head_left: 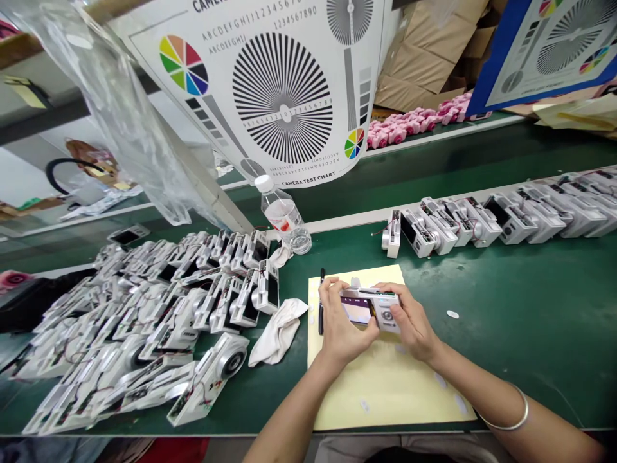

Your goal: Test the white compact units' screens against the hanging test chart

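A white camera point(387, 316) with a lit rear screen is held up over a yellow sheet point(385, 399). My left hand point(343, 328) grips its left end, with the thumb at the lower edge of the screen and the fingers around the top. On the right end, my right hand point(415, 325) is closed, its thumb on the buttons beside the round dial. The camera's top edge looks uncovered, with inner parts showing. Just left of my left hand, a black pen point(321, 302) lies on the sheet, partly hidden by the fingers.
Many white cameras point(180, 315) crowd the left of the green table point(530, 347). Another row point(525, 215) lines the back right. A cloth point(277, 334) and a water bottle point(285, 215) stand left of the sheet. A test chart point(284, 96) hangs ahead; a small white label point(452, 314) lies at right.
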`<move>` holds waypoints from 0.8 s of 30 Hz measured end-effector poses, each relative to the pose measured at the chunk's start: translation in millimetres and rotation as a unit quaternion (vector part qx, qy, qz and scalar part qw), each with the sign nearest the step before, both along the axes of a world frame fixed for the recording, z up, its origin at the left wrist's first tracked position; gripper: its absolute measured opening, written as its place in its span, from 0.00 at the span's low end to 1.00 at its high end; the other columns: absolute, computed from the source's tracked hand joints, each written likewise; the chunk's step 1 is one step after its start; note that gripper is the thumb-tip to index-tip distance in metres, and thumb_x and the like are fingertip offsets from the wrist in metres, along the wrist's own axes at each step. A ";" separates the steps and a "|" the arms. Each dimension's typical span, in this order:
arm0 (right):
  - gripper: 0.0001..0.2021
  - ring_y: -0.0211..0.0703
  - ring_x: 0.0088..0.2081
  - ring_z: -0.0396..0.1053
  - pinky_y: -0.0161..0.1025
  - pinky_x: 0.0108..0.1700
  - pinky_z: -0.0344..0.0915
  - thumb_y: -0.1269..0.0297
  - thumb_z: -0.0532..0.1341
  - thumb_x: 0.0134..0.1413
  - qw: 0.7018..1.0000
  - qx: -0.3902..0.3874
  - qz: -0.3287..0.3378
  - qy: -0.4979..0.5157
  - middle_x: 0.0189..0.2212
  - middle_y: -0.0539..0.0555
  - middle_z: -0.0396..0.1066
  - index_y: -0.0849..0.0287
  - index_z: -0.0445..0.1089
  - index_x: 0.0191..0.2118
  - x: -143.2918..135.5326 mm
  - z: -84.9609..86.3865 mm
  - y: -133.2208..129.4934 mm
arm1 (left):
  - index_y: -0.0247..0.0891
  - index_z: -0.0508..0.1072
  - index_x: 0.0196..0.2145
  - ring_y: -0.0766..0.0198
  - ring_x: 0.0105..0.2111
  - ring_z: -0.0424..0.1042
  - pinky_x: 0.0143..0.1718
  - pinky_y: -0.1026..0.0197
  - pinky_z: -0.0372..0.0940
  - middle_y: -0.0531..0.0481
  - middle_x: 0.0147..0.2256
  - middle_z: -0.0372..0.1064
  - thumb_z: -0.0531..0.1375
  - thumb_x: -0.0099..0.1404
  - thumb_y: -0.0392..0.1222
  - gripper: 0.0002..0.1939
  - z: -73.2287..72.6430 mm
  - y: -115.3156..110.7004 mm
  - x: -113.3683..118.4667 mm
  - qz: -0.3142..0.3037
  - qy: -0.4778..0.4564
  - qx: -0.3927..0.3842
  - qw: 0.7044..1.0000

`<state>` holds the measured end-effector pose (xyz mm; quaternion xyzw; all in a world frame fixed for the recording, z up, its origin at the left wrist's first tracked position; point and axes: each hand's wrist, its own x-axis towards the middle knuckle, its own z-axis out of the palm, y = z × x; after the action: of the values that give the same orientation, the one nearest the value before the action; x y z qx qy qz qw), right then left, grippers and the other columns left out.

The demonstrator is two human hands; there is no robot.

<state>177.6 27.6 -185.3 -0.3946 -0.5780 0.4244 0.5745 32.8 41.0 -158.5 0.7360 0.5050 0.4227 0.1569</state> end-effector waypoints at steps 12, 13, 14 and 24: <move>0.12 0.32 0.13 0.57 0.27 0.07 0.53 0.54 0.49 0.54 0.925 -0.280 0.042 0.254 0.21 0.47 0.62 0.55 0.57 0.40 15.9 13.2 25.3 | 0.37 0.48 0.55 0.53 0.50 0.60 0.50 0.49 0.60 0.39 0.48 0.57 0.61 0.52 0.40 0.36 -1.0 -1.3 -9.5 -0.145 -0.027 0.121 0.982; 0.12 0.31 0.12 0.57 0.27 0.07 0.53 0.54 0.49 0.54 0.918 -0.292 0.048 0.264 0.21 0.47 0.62 0.55 0.58 0.40 15.2 13.6 24.8 | 0.37 0.49 0.55 0.54 0.49 0.61 0.49 0.49 0.61 0.39 0.48 0.58 0.61 0.52 0.39 0.36 -0.8 -1.6 -9.2 -0.140 -0.029 0.134 0.981; 0.12 0.31 0.12 0.57 0.26 0.07 0.53 0.55 0.49 0.54 0.912 -0.302 0.054 0.272 0.20 0.47 0.62 0.55 0.58 0.40 14.3 13.7 24.1 | 0.37 0.49 0.55 0.54 0.49 0.61 0.49 0.50 0.62 0.40 0.47 0.58 0.61 0.52 0.38 0.36 -0.5 -2.0 -9.2 -0.138 -0.032 0.140 0.980; 0.11 0.31 0.11 0.56 0.26 0.07 0.52 0.56 0.49 0.55 0.899 -0.322 0.071 0.288 0.19 0.47 0.63 0.56 0.59 0.40 11.9 11.1 23.2 | 0.37 0.50 0.54 0.54 0.47 0.63 0.48 0.51 0.62 0.40 0.45 0.60 0.61 0.52 0.41 0.35 3.1 -3.3 -10.6 -0.130 -0.032 0.156 0.979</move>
<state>189.5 50.8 -174.3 -0.3769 -0.2458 0.7221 0.5255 22.2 37.7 -155.4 0.7968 0.3272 0.4959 0.1098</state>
